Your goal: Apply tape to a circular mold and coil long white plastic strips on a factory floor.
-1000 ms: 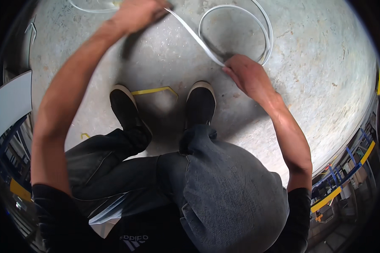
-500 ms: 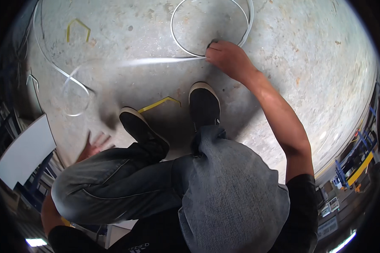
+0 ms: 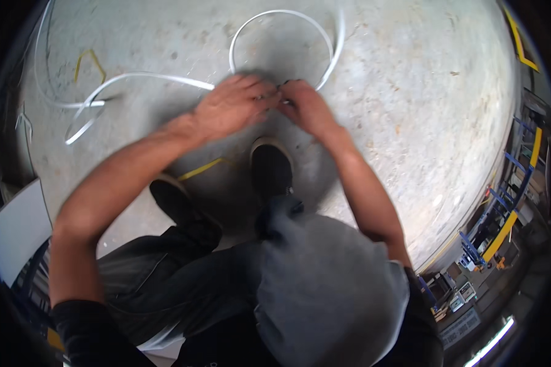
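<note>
A long white cable point(image 3: 159, 75) lies on the concrete floor and forms a round loop point(image 3: 280, 11) beyond my hands. Its strands come together under my fingers, in front of my feet. My right hand point(image 3: 309, 110) is closed on the cable at the near side of the loop, with something small and dark at its fingertips. My left hand point(image 3: 232, 107) reaches across from the left, its bent fingers closed over the cable and meeting the right fingertips. Slight blur and the fingers hide exactly how the strands are gripped.
One bent yellow strip point(image 3: 202, 169) lies by my left shoe point(image 3: 170, 197), another yellow strip point(image 3: 90, 61) at the far left. My right shoe point(image 3: 272, 166) is just below the hands. A white panel point(image 3: 19, 229) stands at left; a blue and yellow rack point(image 3: 502, 235) at right.
My left hand has come up from beside my left knee to meet the right hand at the cable. The cable's loose left stretch has stopped swinging and lies in a curve.
</note>
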Tool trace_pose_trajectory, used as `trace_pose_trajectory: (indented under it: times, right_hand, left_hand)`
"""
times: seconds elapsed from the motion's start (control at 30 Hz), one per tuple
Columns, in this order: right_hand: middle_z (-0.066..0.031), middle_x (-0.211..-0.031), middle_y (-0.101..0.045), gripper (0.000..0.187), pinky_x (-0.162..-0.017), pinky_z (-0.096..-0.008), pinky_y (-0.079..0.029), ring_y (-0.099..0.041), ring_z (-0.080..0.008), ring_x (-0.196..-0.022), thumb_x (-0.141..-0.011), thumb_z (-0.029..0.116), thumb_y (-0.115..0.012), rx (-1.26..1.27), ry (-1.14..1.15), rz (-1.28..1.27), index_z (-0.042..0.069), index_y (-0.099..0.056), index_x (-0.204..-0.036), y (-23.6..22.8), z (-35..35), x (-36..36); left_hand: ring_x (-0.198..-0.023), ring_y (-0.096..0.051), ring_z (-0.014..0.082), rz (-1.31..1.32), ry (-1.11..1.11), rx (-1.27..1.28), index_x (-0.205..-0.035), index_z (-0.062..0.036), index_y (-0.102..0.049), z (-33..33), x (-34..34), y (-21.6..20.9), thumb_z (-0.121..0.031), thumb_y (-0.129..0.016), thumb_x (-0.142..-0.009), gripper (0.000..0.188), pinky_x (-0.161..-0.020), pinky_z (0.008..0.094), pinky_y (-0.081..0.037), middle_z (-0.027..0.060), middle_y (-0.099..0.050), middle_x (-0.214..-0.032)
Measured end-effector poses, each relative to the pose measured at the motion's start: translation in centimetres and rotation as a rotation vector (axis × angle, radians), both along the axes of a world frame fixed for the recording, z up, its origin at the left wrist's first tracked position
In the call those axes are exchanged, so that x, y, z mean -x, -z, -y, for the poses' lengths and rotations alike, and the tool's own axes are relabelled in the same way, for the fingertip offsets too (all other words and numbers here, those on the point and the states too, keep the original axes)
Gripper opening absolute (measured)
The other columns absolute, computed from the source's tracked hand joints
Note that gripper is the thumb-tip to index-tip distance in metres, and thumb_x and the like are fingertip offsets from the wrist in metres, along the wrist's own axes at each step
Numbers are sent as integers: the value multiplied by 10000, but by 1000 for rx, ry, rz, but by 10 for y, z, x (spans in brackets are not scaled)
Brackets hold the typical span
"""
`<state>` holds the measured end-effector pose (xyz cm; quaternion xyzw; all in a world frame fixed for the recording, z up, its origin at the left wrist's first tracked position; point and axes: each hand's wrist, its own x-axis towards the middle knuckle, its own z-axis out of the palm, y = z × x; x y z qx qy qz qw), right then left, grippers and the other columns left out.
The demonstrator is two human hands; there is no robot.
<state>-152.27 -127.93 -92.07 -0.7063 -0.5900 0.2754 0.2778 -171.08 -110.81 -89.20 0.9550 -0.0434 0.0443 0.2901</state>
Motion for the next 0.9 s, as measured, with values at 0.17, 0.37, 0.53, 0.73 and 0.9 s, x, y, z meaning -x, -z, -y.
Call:
trace_pose_trajectory:
  times: [0.17,0.37,0.53,0.73,0.9]
  right_hand:
    - [-119,-1033,-718,214,-890,-450,-538,-660,-362,-1009,-840,123,-833,17,-22,-38,71,-734,-1023,-6,8,-9]
    - [-108,-1101,-718,364,-835,-362,-569,-678,-243,-1051,-903,198,-857,-152,245,151,65,-751,-1225,-50,-33,-54]
    - [-200,-1178,-702,403,-1004,-473,-533,-636,-417,-1156,-972,230,-735,-148,315,496,30,-692,-1319,-6,-91,-180]
    - [-206,-1031,-730,185,-886,-455,-557,-703,-397,-1000,-1001,165,-702,-113,-59,357,32,-774,-1108,-28,-104,-119]
    - [-202,-1017,-731,166,-871,-454,-562,-706,-388,-991,-968,143,-736,-86,-75,357,34,-781,-1084,-14,-84,-113]
  left_hand:
    - [-1156,-636,270,0,-207,252,-1430,-128,-668,28,3,35,-152,-719,-949,484,-1050,411,-468,58,-701,-1214]
    - [-1118,-631,251,124,-247,174,-1163,-103,-776,30,5,59,-18,-714,-773,404,-1029,392,-475,36,-697,-1114]
    - [-1157,-622,215,-24,-180,311,-1144,-135,-806,26,-15,45,13,-732,-861,329,-1075,380,-447,-4,-706,-1111]
    - [-1146,-628,221,-84,-213,315,-1123,-139,-815,19,-1,45,-1,-757,-858,303,-1082,386,-453,-4,-719,-1090]
    - [-1136,-635,220,-78,-190,295,-1099,-126,-814,22,-7,45,-15,-764,-862,267,-1069,397,-462,-3,-722,-1085]
